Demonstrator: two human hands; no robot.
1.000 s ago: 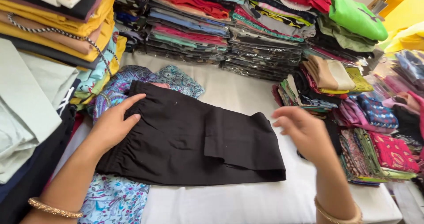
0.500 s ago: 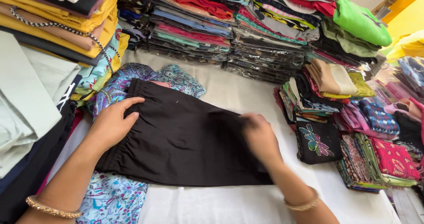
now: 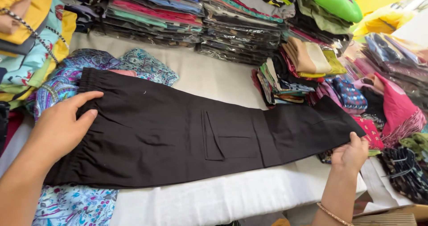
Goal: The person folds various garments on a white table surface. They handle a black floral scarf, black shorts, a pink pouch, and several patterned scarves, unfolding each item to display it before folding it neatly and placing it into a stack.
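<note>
Head camera, looking down: a pair of black cotton trousers with an elastic waistband and a flat side pocket lies spread full length across a white-covered worktop. The left hand rests palm down on the waistband end, its fingers extended, slightly spread and pressing the cloth flat rather than closing on it. At the far end, the right hand holds the hem of the leg, its fingers curled around the edge of the fabric with the thumb on top, at the worktop's right edge. The trousers lie between the two hands, the long axis running left to right and tilting slightly downward toward the right, waistband pointing left and leg hem pointing right. The pocket sits near the middle of the length. Under the waistband end lies a blue and purple paisley-print cloth. Along the back stand stacks of folded garments in clear plastic wrap, and to the right, piles of folded patterned fabrics crowd just beside the hem. A thin gold bangle circles the right wrist.
</note>
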